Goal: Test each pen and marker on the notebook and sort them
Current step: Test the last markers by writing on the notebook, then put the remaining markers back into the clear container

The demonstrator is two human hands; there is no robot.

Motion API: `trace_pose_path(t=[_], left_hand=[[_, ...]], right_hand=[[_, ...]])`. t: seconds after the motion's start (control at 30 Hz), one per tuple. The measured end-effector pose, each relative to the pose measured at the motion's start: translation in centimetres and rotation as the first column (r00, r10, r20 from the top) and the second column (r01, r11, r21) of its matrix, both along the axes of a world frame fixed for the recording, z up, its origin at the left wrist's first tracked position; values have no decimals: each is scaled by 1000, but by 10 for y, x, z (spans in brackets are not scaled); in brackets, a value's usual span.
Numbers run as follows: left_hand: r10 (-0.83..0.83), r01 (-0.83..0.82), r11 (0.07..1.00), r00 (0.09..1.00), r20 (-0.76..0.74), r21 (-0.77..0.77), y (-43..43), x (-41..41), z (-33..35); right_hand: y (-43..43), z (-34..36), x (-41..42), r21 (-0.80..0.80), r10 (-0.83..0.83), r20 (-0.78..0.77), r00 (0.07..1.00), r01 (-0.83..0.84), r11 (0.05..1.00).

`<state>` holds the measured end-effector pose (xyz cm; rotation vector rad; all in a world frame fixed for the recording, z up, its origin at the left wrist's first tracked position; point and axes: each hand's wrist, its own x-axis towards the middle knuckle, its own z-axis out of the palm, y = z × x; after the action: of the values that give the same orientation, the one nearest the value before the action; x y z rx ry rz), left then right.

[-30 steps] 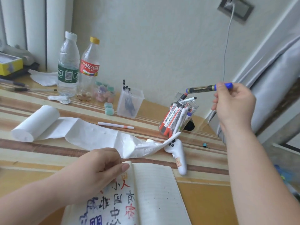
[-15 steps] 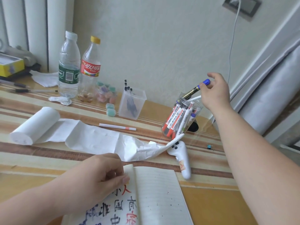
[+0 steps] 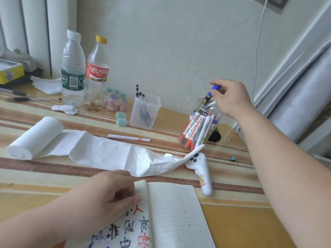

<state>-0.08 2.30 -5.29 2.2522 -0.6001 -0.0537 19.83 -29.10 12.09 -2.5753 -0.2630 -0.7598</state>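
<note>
An open notebook [image 3: 172,217] lies at the near edge, its left page covered in black, blue and red characters. My left hand [image 3: 111,192] rests on that left page with curled fingers. At the far right my right hand [image 3: 231,97] pinches the blue-capped end of a dark marker [image 3: 208,96], whose lower end is inside the clear round jar [image 3: 217,122]. The jar holds several white markers with red, green and blue ends. One white pen with an orange band [image 3: 129,138] lies loose on the table. A clear square cup [image 3: 145,111] holds several thin black-tipped pens.
An unrolled paper towel roll [image 3: 35,138] stretches across the table to a white controller [image 3: 202,172]. Two plastic bottles [image 3: 73,68] stand at the back left beside small pastel items [image 3: 115,101]. A tiny binder clip [image 3: 233,158] lies at the right.
My right hand has carried the blue-capped marker down from mid-air, tilted it upright and put its lower end into the jar. My left hand has stayed on the notebook.
</note>
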Motion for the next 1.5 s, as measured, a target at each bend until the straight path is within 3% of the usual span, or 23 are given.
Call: trace_pose_path(t=[0.2,0.33,0.43,0.7,0.9,1.1,1.2,1.27,1.33,1.43,1.5], left_hand=[[-5,5,1000,1000,7,22,-3,-1,3],[6,-6,1000,1000,0,30,-1,-2,3],[8,-8,999,1000,-13,36,-2,-2,4],[17,-16,999,1000,-6,32,-1,-2,7],[43,-43,997,999,-11,-61,-2,-6,10],[82,-90,988,994,-71,-127,-5,-9,15],[56,-99,963,984,-170,-252,-6,-10,15],[15,-112,911,971,-239,-397,-4,-11,14],[-46,-196,776,931,-363,-599,-6,-10,14],[-292,-360,447,806,-514,-819,-8,-8,16],[-423,-378,338,757,-498,-862,-9,-10,22]], right_hand=[[-10,2,1,-3,-175,87,981,176,984],[3,-18,3,-120,-145,-45,988,139,983],[5,-27,7,45,-105,-143,984,113,993],[0,-33,-9,124,-124,-94,988,135,983],[6,-66,-28,325,-149,-276,950,238,915],[10,-77,-22,501,-179,-164,970,238,832],[15,-63,-42,577,-122,32,992,81,813],[26,-50,-62,663,-1,199,980,-134,736],[43,-40,-90,742,140,294,945,-318,590],[81,-53,-138,833,378,256,890,-401,381],[107,-78,-162,866,513,199,835,-395,306]])
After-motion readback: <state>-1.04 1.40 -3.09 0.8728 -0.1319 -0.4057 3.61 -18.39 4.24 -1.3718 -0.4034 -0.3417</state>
